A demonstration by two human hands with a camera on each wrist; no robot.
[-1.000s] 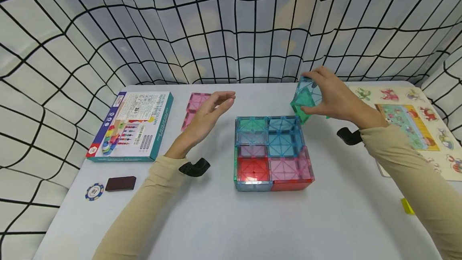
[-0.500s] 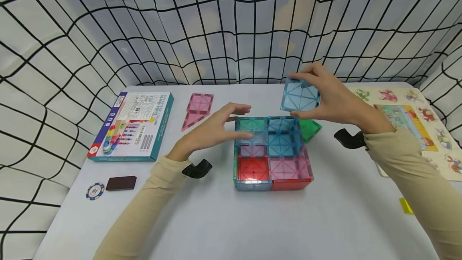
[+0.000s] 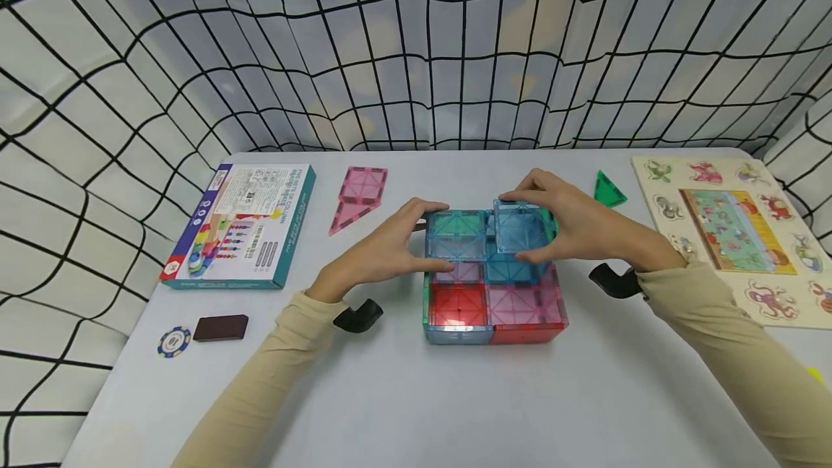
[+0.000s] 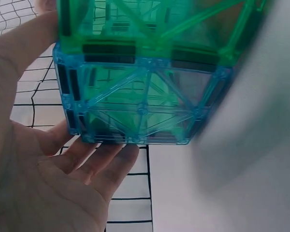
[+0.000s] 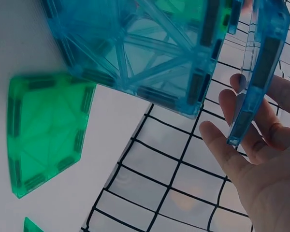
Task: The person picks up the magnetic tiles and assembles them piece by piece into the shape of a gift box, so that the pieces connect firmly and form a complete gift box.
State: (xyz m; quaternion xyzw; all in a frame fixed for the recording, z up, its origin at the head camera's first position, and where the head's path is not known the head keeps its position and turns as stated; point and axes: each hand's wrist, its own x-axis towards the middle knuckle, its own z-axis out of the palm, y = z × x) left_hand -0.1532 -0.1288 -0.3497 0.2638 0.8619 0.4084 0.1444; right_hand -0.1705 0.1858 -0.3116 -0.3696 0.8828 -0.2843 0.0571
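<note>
Above the tile box point(image 3: 523, 303) on the bench point(image 3: 390, 396), toward its far right, the right hand point(image 3: 575, 221) pinches a blue tile point(image 3: 520, 228) by opposite edges; the left hand point(image 3: 382, 245) grips the box's far left. To me, the tile looks light, stiff, slick, best held edgewise.

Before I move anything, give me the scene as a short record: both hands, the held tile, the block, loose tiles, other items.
Left hand: grips the far left part of the tile block
Right hand: holds a blue square tile between thumb and fingers
Held tile position: over the block's far right part; contact unclear
Block, near side: red at left, pink at right
Loose tiles: pink tiles, far left; green triangular piece, far right
Other items, left: printed box, dark bar, round chip
Other items, right: illustrated board
</note>
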